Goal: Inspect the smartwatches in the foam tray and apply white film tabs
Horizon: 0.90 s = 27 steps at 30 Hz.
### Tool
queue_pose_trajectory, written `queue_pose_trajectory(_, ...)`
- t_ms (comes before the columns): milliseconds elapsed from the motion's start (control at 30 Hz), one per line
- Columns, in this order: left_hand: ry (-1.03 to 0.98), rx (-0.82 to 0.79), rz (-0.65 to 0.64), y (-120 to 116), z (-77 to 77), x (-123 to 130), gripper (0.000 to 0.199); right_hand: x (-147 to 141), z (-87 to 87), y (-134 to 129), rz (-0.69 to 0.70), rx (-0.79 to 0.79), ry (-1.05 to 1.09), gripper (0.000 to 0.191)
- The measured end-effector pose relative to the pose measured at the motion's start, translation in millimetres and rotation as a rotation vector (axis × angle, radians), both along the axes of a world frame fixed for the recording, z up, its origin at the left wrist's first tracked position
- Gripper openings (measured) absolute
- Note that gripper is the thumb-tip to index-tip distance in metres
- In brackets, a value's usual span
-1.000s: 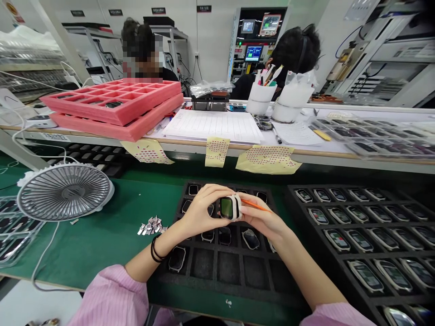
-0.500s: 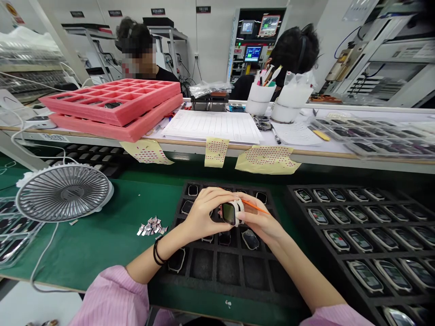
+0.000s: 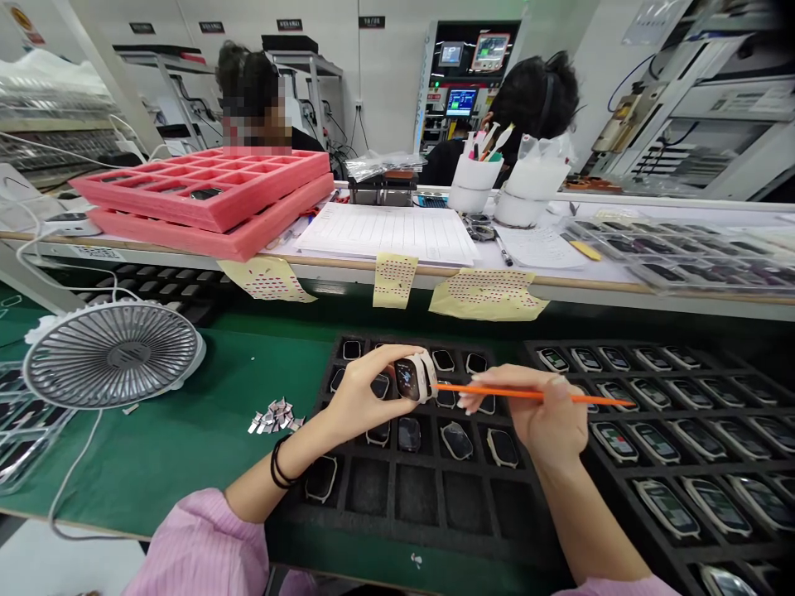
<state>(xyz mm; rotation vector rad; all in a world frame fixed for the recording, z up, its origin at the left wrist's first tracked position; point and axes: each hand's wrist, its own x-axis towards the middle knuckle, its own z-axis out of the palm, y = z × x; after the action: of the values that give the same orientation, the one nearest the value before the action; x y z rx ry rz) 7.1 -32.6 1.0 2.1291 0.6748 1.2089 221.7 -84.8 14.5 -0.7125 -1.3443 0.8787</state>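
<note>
While the left hand (image 3: 363,396) holds the watch (image 3: 408,381) between thumb and fingers, the right hand (image 3: 550,418) pinches the orange stick (image 3: 522,393), its tip beyond the fingertips, near the watch.

No text is legible: the dark wall signs (image 3: 289,25) and the label (image 3: 99,252) on the shelf edge (image 3: 344,275) (toward the left) are too small.
</note>
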Motion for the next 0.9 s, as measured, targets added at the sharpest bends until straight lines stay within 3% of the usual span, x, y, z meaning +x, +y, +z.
queue_pose_trajectory(167,0.005,-0.014,0.007,-3.0,2.6,0.7,0.047,-9.3,-2.7,-2.1,-0.220,0.132,0.001,0.042)
queue_pose_trajectory(467,-0.022,0.052,0.011,-1.4,-1.1,1.3,0.048,-9.1,-7.8,-4.6,-0.303,0.222,-0.145,0.041)
queue_pose_trajectory(600,-0.056,0.089,0.029,-0.9,-3.4,2.9,0.049,-10.1,-8.3,-7.0,-0.312,0.334,-0.221,0.038)
queue_pose_trajectory(900,-0.006,0.042,0.054,-0.5,-0.8,4.1,0.050,-7.5,-10.6,-2.6,-0.217,0.241,-0.143,0.041)
